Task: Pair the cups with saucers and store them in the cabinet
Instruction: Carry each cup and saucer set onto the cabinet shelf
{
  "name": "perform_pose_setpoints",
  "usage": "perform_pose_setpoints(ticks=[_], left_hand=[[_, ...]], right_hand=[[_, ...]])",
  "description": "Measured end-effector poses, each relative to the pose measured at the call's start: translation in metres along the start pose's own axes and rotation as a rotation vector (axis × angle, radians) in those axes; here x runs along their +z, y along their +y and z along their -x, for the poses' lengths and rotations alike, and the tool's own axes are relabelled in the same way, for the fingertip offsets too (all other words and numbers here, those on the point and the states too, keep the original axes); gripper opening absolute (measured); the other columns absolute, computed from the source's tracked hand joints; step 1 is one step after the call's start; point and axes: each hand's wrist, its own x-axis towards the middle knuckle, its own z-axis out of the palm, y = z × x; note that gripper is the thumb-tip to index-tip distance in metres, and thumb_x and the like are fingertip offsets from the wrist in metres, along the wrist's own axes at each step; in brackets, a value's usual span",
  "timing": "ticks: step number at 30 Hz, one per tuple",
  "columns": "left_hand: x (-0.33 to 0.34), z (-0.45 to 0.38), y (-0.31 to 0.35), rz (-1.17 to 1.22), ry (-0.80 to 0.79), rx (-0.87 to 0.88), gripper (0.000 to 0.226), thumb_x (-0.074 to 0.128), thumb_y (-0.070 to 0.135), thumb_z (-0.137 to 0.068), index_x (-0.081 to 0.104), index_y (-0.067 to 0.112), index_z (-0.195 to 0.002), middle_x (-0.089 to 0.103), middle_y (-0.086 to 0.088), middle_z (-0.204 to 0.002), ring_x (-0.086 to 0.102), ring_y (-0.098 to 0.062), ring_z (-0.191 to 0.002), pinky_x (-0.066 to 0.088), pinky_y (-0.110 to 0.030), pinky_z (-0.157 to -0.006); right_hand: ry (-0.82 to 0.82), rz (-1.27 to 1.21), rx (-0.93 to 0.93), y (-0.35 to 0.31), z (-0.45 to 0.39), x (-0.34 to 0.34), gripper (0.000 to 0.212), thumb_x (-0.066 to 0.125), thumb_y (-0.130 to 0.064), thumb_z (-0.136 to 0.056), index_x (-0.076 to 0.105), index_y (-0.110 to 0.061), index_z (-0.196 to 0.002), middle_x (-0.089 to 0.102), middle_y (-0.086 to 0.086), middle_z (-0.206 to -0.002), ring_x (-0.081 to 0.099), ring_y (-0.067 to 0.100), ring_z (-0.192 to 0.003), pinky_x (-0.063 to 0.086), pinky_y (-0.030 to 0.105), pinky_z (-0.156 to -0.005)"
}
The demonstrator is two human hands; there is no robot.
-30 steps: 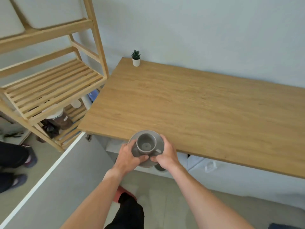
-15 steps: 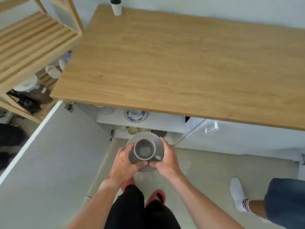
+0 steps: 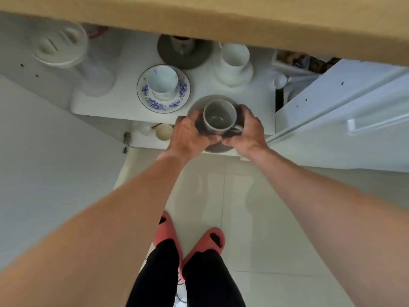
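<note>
the front edge of the white cabinet shelf (image 3: 106,110) runs just under the two hands, and the wooden bench (image 3: 221,16) overhangs the shelf from above, so the room lies between that overhang and the shelf. open shelf shows to the right front, between the white cup and saucer (image 3: 235,63) and the shelf's front edge. the open cabinet door (image 3: 345,103) stands to the right, another white door panel (image 3: 44,151) to the left. the grey cup (image 3: 219,117) sits upright and empty on the grey saucer (image 3: 200,105), its handle toward the right hand; the pair is over the shelf's front edge, whether touching the shelf cannot be told. the left hand (image 3: 190,135) has its grip curled round the saucer's left rim, thumb at the cup's base; the right hand (image 3: 247,131) grips the right rim in the same way. just left of the pair stands a blue-patterned cup and saucer (image 3: 163,88), close to the grey saucer's rim. behind it a dark grey saucer set (image 3: 183,53), and far left a blurred white dish (image 3: 59,46). on the floor below, red slippers (image 3: 205,242) on pale tiles.
</note>
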Motion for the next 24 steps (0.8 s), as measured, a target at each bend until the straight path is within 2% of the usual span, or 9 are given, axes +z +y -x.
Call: perform_pose_setpoints(ticks=[3,5,6,8,10,14,20,24], left_hand=[[0.008,-0.03,0.002,-0.036,0.0,0.018,0.092,0.087,0.045,-0.061,0.044,0.031,-0.141,0.05,-0.005,-0.126,0.05,-0.016,-0.113,0.042,-0.027,-0.102],[0.012,-0.041,0.005,-0.063,-0.002,0.027,0.094,0.087,0.043,-0.062,0.041,0.032,-0.143,0.041,-0.006,-0.128,0.041,-0.011,-0.107,0.039,-0.024,-0.105],[0.014,-0.045,0.007,-0.079,0.0,0.03,0.093,0.087,0.042,-0.063,0.04,0.032,-0.143,0.039,-0.006,-0.13,0.041,-0.011,-0.107,0.039,-0.023,-0.106],[0.016,-0.05,0.011,-0.099,0.019,0.032,0.093,0.086,0.044,-0.063,0.039,0.032,-0.143,0.037,-0.006,-0.132,0.049,-0.017,-0.113,0.04,-0.025,-0.107],[0.017,-0.052,0.014,-0.114,0.027,0.025,0.095,0.085,0.047,-0.064,0.037,0.032,-0.145,0.036,-0.006,-0.133,0.053,-0.023,-0.116,0.043,-0.029,-0.107],[0.017,-0.06,0.017,-0.172,0.018,0.037,0.099,0.083,0.051,-0.063,0.033,0.032,-0.147,0.037,-0.007,-0.132,0.051,-0.025,-0.119,0.044,-0.033,-0.105],[0.012,-0.085,0.028,-0.231,0.027,0.037,0.102,0.08,0.057,-0.059,0.03,0.038,-0.147,0.042,-0.006,-0.131,0.05,-0.027,-0.122,0.047,-0.043,-0.102],[0.01,-0.098,0.034,-0.283,0.041,-0.001,0.101,0.076,0.059,-0.061,0.029,0.035,-0.147,0.045,-0.006,-0.135,0.05,-0.031,-0.127,0.044,-0.049,-0.105]], right_hand=[[0.001,-0.02,0.01,0.002,-0.03,-0.001,0.086,0.092,-0.011,-0.06,0.052,-0.023,-0.134,0.058,0.004,-0.127,0.058,0.018,-0.11,0.039,-0.001,-0.065],[-0.002,-0.046,0.024,0.006,-0.045,-0.002,0.08,0.09,-0.007,-0.062,0.053,-0.018,-0.133,0.057,0.006,-0.129,0.056,0.019,-0.108,0.037,-0.003,-0.058],[-0.005,-0.047,0.017,0.007,-0.051,-0.001,0.078,0.089,-0.007,-0.063,0.054,-0.017,-0.132,0.057,0.007,-0.128,0.057,0.02,-0.109,0.04,0.0,-0.061],[-0.01,-0.02,0.01,0.008,-0.06,-0.001,0.081,0.091,-0.013,-0.059,0.054,-0.02,-0.131,0.059,0.005,-0.128,0.059,0.02,-0.111,0.044,0.012,-0.078],[-0.008,-0.024,0.02,0.007,-0.066,-0.003,0.084,0.092,-0.016,-0.056,0.056,-0.021,-0.13,0.06,0.002,-0.127,0.059,0.018,-0.112,0.046,0.017,-0.086],[-0.013,0.049,0.013,0.005,-0.078,-0.005,0.091,0.094,-0.022,-0.05,0.055,-0.025,-0.132,0.06,0.001,-0.127,0.06,0.02,-0.115,0.049,0.029,-0.103],[0.023,0.105,0.013,-0.005,-0.101,-0.005,0.093,0.095,-0.029,-0.048,0.054,-0.031,-0.131,0.058,0.002,-0.128,0.061,0.021,-0.113,0.05,0.031,-0.103],[0.022,0.13,0.045,-0.018,-0.108,-0.006,0.095,0.095,-0.032,-0.045,0.053,-0.036,-0.13,0.056,0.003,-0.126,0.062,0.024,-0.109,0.057,0.036,-0.094]])
